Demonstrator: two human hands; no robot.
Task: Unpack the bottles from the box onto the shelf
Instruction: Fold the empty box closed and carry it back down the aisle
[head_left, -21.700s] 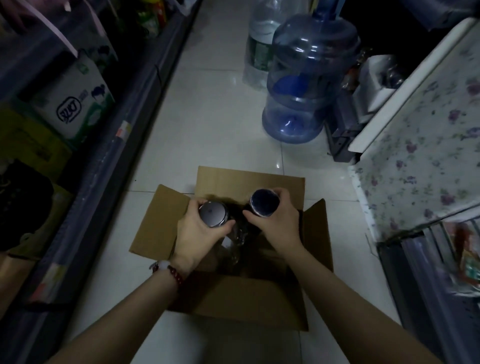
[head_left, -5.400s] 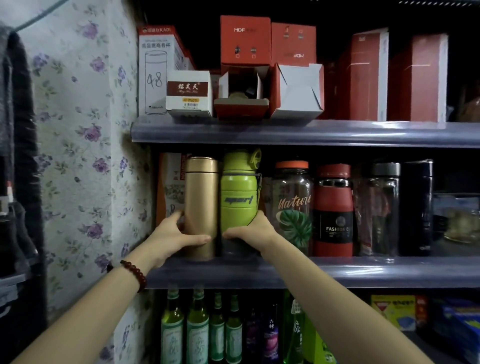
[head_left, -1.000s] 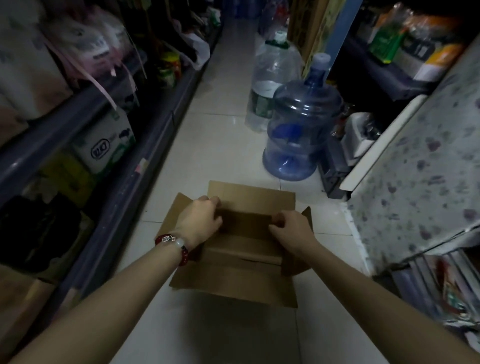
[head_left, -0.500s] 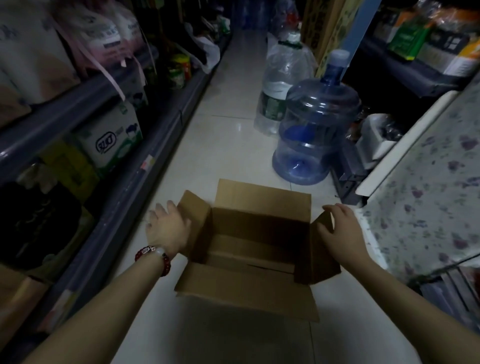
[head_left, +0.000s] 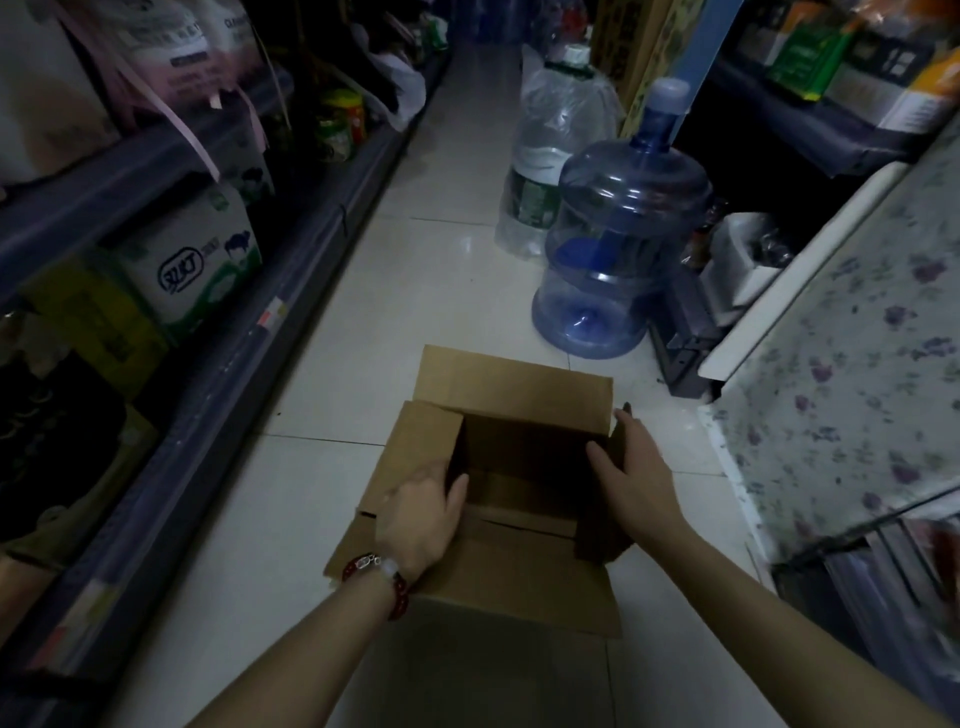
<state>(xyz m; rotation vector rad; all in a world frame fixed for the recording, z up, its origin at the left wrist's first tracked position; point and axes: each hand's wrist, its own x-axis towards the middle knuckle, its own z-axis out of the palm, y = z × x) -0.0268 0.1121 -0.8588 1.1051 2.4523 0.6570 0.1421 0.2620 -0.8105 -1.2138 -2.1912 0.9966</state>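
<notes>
in a dim shop aisle you bend over a cardboard box (head_left: 519, 493) that sits on the pale tiled floor (head_left: 415, 260), its flaps up and its inside dark; no bottles show in it, though the deepest corner is too shadowed to be sure, so the unpacking looks finished or nearly so. your left hand (head_left: 423, 514) grips the left flap, thumb inside the box and fingers over the outer face, a red bead bracelet (head_left: 382, 582) at the wrist. your right hand (head_left: 631, 478) lies open and flat against the right flap, fingers straight, pressing rather than clutching. the step in hand appears to be handling the empty box, so check the bottom first, tilting it toward what light there is. if you fold the flaps, bring the two side ones in evenly so the card does not buckle. if you lift it, take both sides low and keep it clear of the blue water jug (head_left: 618, 249) just beyond the far flap, beside the left shelf (head_left: 218, 415).
</notes>
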